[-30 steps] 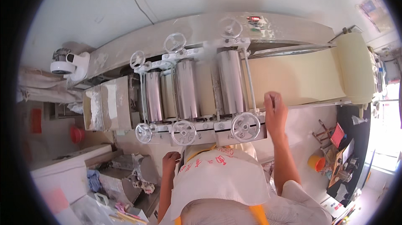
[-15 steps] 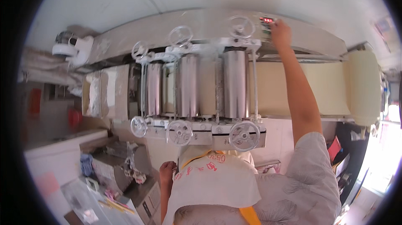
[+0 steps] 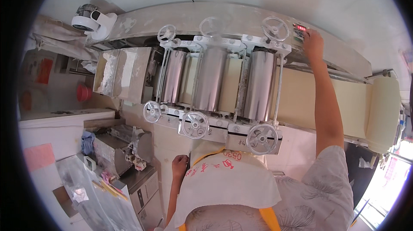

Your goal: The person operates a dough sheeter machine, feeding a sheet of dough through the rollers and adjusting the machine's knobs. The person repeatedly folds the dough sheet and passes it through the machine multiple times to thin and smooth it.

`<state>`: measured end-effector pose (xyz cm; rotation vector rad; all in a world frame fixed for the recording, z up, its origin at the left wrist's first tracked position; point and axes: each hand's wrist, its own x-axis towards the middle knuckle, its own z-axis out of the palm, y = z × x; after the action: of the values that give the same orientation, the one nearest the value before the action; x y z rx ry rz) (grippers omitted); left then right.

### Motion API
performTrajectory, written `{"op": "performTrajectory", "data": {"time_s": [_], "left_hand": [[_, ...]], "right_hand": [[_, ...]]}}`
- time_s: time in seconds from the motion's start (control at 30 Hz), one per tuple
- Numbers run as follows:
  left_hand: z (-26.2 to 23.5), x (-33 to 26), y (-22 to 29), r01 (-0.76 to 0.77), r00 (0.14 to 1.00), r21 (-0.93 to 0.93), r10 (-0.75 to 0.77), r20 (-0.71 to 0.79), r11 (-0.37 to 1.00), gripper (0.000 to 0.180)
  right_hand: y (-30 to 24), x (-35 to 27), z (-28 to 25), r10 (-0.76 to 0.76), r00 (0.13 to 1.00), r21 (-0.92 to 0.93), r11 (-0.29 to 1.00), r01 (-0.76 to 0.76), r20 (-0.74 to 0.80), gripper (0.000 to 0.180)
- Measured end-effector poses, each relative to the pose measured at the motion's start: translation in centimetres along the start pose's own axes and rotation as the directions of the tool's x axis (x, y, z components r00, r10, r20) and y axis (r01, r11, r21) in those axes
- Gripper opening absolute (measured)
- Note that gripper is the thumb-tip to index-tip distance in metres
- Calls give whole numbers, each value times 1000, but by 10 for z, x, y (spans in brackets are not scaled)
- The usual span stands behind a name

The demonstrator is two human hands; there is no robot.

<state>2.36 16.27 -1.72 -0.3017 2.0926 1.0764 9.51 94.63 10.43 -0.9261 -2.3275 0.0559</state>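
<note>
My right hand (image 3: 313, 44) reaches across a dough sheeting machine (image 3: 223, 9) to its far panel. Its fingers are bent together against the small control panel (image 3: 298, 36), beside a lit red display (image 3: 301, 28); what they touch is hidden. Pale dough sheet (image 3: 325, 97) lies under my right forearm and runs to a thick dough roll (image 3: 384, 110) at the right end. Steel rollers (image 3: 260, 87) stand in the middle, with handwheels (image 3: 262, 139) at both ends. My left hand (image 3: 180, 166) hangs low beside my white apron (image 3: 232, 183), fingers curled; I cannot see anything in it.
Left of the rollers is a metal trough (image 3: 105, 74) with white flour-like powder. A white camera-like device (image 3: 101, 24) sits on the machine's far left. Lower left are a steel machine (image 3: 114, 151) and a metal-topped cabinet (image 3: 88, 192). A red basin (image 3: 84, 92) stands farther left.
My view has turned, so the machine appears shifted right and tilted down to the right. My right hand stays at the panel, and my left hand stays low and curled.
</note>
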Motion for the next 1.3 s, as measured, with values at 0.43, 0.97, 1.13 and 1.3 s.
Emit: {"op": "performTrajectory", "data": {"time_s": [0.43, 0.97, 1.13, 1.3], "left_hand": [[3, 5, -8, -17, 999, 30, 18, -34, 999, 22], [0, 21, 2, -55, 998, 178, 57, -6, 983, 23], [8, 37, 17, -73, 995, 210, 57, 84, 975, 27], [22, 46, 47, -140, 982, 334, 88, 168, 932, 32]], "right_hand": [[0, 6, -6, -7, 998, 68, 998, 3, 63, 10], [-23, -10, -39, 62, 997, 59, 996, -60, -34, 23], [-96, -60, -128, 241, 968, 244, 945, -219, -66, 22], [-123, -145, -173, 332, 942, 361, 885, -295, -44, 19]]}}
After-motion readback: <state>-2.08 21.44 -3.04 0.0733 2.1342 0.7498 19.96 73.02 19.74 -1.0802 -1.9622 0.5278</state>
